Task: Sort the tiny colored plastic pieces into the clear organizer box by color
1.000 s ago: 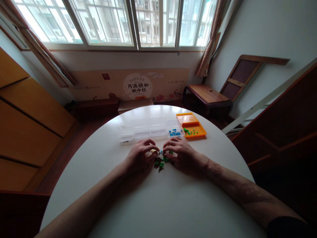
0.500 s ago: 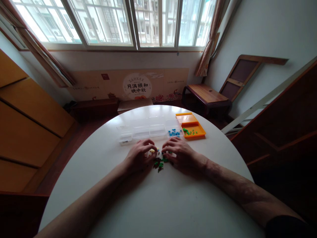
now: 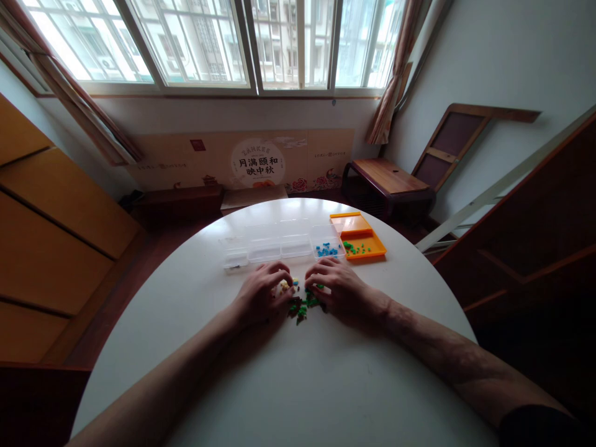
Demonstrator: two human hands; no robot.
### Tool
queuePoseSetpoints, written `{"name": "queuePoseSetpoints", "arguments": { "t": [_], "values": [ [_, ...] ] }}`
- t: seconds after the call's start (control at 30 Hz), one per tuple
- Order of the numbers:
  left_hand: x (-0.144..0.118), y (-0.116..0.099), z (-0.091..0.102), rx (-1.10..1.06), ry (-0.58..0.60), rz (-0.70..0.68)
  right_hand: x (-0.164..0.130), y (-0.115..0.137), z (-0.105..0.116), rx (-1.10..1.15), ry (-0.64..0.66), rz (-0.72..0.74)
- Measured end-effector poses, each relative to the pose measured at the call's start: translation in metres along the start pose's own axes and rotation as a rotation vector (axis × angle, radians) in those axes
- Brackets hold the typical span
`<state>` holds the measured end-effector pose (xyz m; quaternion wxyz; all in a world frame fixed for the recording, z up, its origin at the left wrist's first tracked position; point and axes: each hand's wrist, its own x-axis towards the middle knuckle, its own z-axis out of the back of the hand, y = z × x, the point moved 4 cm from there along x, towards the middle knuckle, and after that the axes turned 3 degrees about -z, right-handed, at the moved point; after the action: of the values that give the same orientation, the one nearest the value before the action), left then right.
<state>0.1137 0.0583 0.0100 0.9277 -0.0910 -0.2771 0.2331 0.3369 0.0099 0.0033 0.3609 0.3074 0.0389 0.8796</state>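
Round white tabletop close by. Left hand and right hand lie palm down on it, side by side. Between them, small pile of tiny pieces, green, brown, yellow. Fingers of both hands curled, tips at pile; cannot tell if either pinches a piece. Just past hands, clear box with few blue bits in right end. Next to it, orange tray with green bits. Farther off, window.
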Motion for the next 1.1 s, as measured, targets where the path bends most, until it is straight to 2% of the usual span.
{"name": "queuePoseSetpoints", "arguments": {
  "t": [0.43,0.77,1.1],
  "values": [
    [0.001,0.000,0.000,0.038,-0.024,-0.026,0.000,-0.001,0.001,0.049,-0.004,-0.053],
    [0.001,0.001,0.000,-0.009,0.001,-0.004,0.002,0.003,0.010,0.106,-0.015,-0.124],
    [0.001,0.003,-0.002,0.018,-0.038,0.013,-0.002,-0.008,0.006,0.114,0.008,-0.155]
  ]
}}
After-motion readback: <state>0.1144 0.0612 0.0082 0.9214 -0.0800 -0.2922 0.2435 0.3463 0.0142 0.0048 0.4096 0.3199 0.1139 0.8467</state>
